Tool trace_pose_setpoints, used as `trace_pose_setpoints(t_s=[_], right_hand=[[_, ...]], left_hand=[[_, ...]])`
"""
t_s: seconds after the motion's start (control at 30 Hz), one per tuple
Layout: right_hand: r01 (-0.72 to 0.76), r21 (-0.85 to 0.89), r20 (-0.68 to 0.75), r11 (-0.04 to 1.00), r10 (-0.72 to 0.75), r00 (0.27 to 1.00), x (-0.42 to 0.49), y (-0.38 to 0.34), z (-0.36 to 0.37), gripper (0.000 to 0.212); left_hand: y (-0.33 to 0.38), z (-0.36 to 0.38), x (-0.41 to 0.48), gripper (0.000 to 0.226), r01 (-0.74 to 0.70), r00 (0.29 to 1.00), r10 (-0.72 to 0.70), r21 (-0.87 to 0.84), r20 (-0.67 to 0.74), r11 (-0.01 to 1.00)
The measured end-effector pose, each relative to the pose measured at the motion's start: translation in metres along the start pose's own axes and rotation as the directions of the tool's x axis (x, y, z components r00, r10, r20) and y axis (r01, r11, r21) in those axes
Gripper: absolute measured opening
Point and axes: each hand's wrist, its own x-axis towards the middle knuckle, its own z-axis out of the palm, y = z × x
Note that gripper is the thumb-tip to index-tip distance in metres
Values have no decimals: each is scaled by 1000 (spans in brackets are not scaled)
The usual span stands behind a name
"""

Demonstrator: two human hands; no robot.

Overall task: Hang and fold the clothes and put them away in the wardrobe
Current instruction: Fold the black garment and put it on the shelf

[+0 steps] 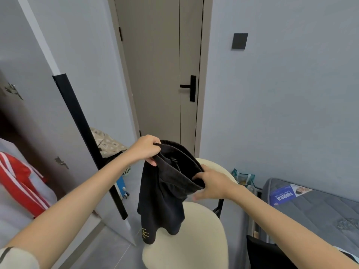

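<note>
Two hands are up at centre frame in the head view. I see the left hand (144, 150) curled tight round one end of the waistband of the black shorts (163, 200), and the right hand (211, 184) pinching the other end. The shorts hang between them, legs dangling over the cream chair (186, 249) at lower centre. A red striped garment (21, 183) lies at the left edge.
</note>
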Motion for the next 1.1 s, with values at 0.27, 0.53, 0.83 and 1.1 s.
trace_pose_setpoints(t_s=[0.27,0.53,0.83,1.1], right_hand=[[-67,-266,-228,962,5,974,13,-11,-43,40],[-49,-262,-167,964,5,986,33,-20,-32,35],[-173,-187,-290,967,114,950,66,8,-35,22],[-157,-162,-401,974,80,912,72,12,-12,3]], left_hand=[[-33,-13,-4,29,15,999,-2,238,-53,971],[-82,-3,2,34,170,981,-183,164,66,972],[-69,3,34,36,-21,985,43,130,-167,991],[-90,32,26,39,-80,940,101,78,-327,994]])
